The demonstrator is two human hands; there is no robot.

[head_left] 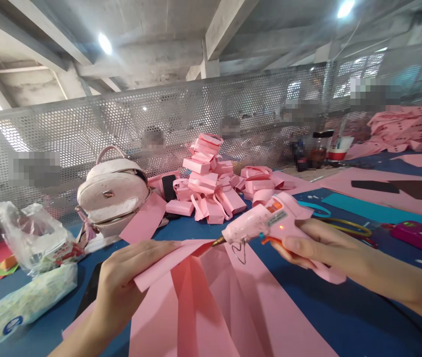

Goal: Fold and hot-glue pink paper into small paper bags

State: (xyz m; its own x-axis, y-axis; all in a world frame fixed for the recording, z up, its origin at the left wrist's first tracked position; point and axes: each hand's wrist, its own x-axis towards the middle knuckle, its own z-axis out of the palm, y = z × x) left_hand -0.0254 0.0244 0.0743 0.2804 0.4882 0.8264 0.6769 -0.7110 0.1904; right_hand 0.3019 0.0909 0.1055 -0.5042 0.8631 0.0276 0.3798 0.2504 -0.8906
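Note:
My left hand [125, 277] is closed on a folded pink paper piece [176, 260], holding its upper edge. My right hand [303, 245] grips a pink hot glue gun [266, 223], whose small light glows orange. The gun's metal nozzle touches or nearly touches the right end of the folded edge. Long pink paper strips [270, 307] spread below, towards the front of the blue table [296, 282].
A pile of folded pink paper pieces [211, 183] stands behind my hands. At left are a white backpack [112, 191], a plastic bag [36, 238] and a wipes pack [28, 302]. Yellow-handled scissors [348, 227] and a magenta device [419, 238] lie right.

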